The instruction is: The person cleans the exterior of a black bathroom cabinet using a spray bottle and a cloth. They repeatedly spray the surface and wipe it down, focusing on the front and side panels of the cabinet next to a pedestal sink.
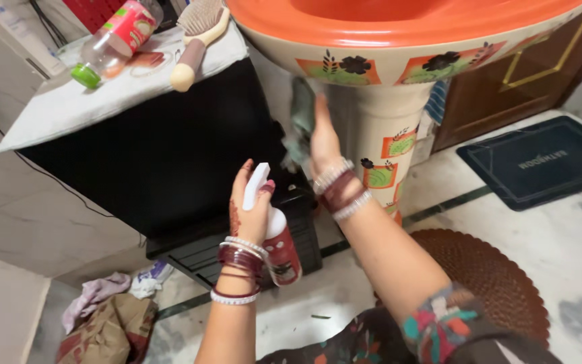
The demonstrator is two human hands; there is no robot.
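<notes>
My left hand [250, 205] grips a spray bottle [274, 232] upright, nozzle toward the black cabinet [163, 155]. My right hand [322, 138] presses a greenish cloth [300, 125] against the underside of the orange-rimmed basin [399, 61], beside its pedestal [378, 148]. The cloth hangs loosely and could slip. Cabinet and pedestal crowd my wrists; open floor [560, 249] lies to my right.
</notes>
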